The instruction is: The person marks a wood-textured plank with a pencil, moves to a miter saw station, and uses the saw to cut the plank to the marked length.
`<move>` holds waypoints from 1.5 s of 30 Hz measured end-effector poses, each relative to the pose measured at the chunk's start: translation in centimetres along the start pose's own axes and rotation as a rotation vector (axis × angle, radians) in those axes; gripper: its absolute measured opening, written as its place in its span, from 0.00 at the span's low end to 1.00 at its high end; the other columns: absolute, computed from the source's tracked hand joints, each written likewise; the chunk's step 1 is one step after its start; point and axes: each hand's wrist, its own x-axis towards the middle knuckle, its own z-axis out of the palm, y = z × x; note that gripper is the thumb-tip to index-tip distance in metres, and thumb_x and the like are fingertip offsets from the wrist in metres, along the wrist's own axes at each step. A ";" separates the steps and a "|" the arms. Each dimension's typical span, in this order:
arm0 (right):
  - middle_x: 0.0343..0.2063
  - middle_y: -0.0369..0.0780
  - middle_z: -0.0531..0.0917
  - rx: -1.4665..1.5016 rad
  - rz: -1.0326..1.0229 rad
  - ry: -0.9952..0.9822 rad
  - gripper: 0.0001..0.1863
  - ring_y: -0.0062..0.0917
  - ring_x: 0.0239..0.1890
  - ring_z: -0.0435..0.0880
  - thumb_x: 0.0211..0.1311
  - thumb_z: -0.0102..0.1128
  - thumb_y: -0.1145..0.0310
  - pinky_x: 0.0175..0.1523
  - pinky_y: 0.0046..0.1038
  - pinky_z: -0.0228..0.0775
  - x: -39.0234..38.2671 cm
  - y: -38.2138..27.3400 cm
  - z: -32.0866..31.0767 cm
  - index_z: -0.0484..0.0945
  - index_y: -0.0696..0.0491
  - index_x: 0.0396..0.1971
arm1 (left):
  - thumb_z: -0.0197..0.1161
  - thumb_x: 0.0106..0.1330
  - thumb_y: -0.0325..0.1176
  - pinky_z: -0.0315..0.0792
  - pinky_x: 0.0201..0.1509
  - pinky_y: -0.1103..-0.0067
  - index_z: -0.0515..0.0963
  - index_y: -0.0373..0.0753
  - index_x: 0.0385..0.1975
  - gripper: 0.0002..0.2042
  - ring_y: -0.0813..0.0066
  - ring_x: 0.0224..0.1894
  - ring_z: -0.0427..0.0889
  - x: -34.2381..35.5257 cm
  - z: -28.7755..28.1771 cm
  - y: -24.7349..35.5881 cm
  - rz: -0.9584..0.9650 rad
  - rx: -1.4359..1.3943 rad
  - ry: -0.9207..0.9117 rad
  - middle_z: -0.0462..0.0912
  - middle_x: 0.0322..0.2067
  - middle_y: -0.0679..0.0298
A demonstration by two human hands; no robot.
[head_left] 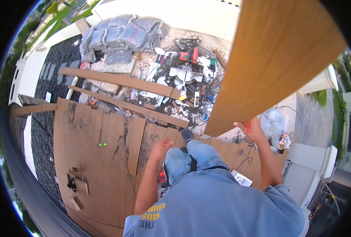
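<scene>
A long brown wood-look board [276,59] rises at the right, its lower end close to my right hand [255,129]. That hand is closed at the board's lower edge, and a slim red pencil or marker [248,127] sticks out between its fingers. Above my left knee is my left hand [160,149], its fingers curled in and nothing seen in them. Beneath it, a loose brown plank [136,146] lies on the deck [111,166].
A red mitre saw [186,71] stands ahead among cables and offcuts. Two long boards [120,81] lie left of it. Grey sacks [122,33] are piled behind. A white fan [272,121] stands at right. Offcuts [77,185] and a green-yellow tool [101,144] lie on the deck.
</scene>
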 end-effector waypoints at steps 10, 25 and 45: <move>0.35 0.52 0.85 -0.297 -0.311 -0.534 0.19 0.51 0.41 0.85 0.53 0.67 0.70 0.45 0.46 0.75 17.3 -16.7 14.4 0.77 0.58 0.46 | 0.75 0.59 0.27 0.73 0.63 0.69 0.72 0.35 0.63 0.31 0.70 0.58 0.76 8.4 -11.3 10.2 0.239 -0.332 -0.080 0.77 0.57 0.62; 0.37 0.51 0.85 0.003 0.326 0.338 0.14 0.48 0.43 0.84 0.67 0.64 0.61 0.46 0.45 0.76 12.3 -0.8 32.4 0.77 0.55 0.43 | 0.66 0.64 0.20 0.73 0.67 0.65 0.68 0.31 0.65 0.28 0.63 0.62 0.77 13.5 -35.6 2.3 0.317 -1.007 0.148 0.76 0.61 0.55; 0.41 0.50 0.87 0.006 0.924 0.461 0.22 0.41 0.46 0.87 0.67 0.65 0.62 0.52 0.36 0.76 22.8 32.6 34.1 0.77 0.58 0.56 | 0.63 0.71 0.34 0.70 0.69 0.63 0.72 0.34 0.63 0.22 0.64 0.63 0.76 41.4 -43.8 -7.1 0.133 -1.195 0.321 0.79 0.60 0.57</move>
